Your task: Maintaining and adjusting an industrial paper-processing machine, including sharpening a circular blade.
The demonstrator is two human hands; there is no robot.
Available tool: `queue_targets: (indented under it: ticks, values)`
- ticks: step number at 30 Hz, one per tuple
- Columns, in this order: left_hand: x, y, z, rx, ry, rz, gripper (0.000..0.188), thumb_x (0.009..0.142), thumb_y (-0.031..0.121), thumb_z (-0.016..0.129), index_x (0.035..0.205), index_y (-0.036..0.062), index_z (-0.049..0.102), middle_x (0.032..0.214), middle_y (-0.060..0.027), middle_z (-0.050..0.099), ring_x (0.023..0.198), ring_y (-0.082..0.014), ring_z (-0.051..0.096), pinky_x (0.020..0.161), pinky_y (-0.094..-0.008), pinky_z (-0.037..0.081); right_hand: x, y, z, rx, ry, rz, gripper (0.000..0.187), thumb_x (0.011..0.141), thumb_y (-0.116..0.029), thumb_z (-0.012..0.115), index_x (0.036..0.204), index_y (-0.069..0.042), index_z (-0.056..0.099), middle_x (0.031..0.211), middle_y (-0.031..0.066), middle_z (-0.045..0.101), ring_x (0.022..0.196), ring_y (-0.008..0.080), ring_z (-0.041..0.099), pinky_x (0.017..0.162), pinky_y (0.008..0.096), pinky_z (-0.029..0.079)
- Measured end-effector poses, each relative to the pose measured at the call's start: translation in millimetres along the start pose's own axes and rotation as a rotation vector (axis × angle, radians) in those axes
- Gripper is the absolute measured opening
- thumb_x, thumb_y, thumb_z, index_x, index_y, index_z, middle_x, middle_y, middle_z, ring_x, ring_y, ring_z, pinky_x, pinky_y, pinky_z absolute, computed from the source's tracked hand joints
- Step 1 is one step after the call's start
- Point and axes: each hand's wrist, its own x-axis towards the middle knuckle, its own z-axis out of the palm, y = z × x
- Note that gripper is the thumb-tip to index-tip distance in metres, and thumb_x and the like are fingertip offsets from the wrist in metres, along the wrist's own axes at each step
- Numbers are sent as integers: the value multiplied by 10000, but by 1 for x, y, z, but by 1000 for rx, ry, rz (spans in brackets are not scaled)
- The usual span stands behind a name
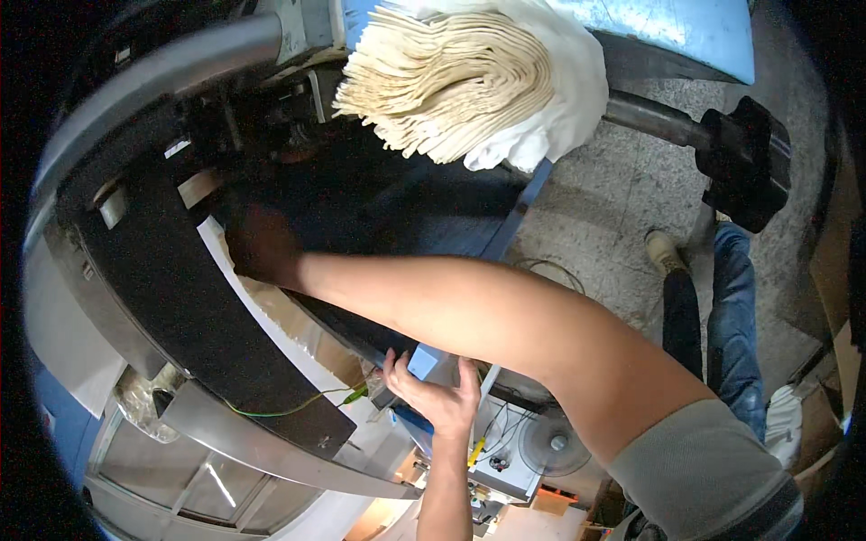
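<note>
My right arm stretches across the view from the lower right, and my right hand (pixel 262 243) is deep in the shadow of a dark machine opening (pixel 397 207). Its fingers are too dark to make out. Close by runs a pale strip (pixel 257 293) with brownish, shiny film along it. Below that forearm, my left hand (pixel 433 397) is closed on a light blue block-like edge (pixel 424 361), thumb on one side and fingers on the other. Past its fingertips lies a green clip-like piece (pixel 355 395) on a thin green wire.
A folded cream cloth bundle (pixel 451 77) in white wrapping sits on blue metal at the top. A black knob (pixel 744 162) juts out on a metal shaft. A curved black panel (pixel 198 279) borders the opening. A round fan (pixel 555 442) stands below; legs show at right.
</note>
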Motion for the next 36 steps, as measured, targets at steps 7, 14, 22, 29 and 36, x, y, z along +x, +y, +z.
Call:
queue_targets:
  ticks: [7, 14, 22, 29, 36]
  values:
    - [-6, -9, -4, -57, -32, 17, 908, 782, 423, 862, 1366, -82, 384, 1340, -317, 439, 1299, -488, 400, 1123, -631, 289, -56, -3, 5, 14, -429, -462, 295, 989, -182, 565, 1028, 84, 688, 1115, 285, 713, 957, 442, 702, 857, 500, 595]
    - [1, -4, 3, -47, -7, 14, 841, 781, 362, 858, 1344, -74, 409, 1363, -308, 439, 1289, -488, 413, 1108, -626, 304, -27, 15, 9, 115, 4, -333, 289, 993, -112, 536, 1208, 68, 603, 966, 277, 683, 887, 459, 681, 735, 551, 549]
    - [-2, -11, -8, 1, 9, -41, 840, 769, 355, 872, 1332, -74, 419, 1362, -329, 434, 1299, -495, 405, 1110, -627, 302, -16, -35, -29, 140, 112, -183, 195, 862, -115, 690, 1006, 16, 685, 964, 268, 678, 889, 441, 665, 807, 557, 536]
    - [-4, -3, 2, -40, -11, -11, 830, 760, 321, 871, 1329, -81, 418, 1314, -312, 452, 1297, -492, 403, 1115, -622, 297, -45, 3, 0, 435, -20, -121, 281, 980, -188, 557, 1171, -24, 680, 988, 281, 709, 923, 465, 684, 834, 545, 560]
    - [-5, 0, 3, 8, 6, -5, 842, 755, 310, 873, 1343, -75, 409, 1321, -309, 453, 1289, -483, 419, 1137, -644, 275, -15, 29, -11, -39, -28, -319, 288, 951, -175, 593, 1138, 8, 715, 1040, 269, 705, 927, 445, 687, 802, 532, 558]
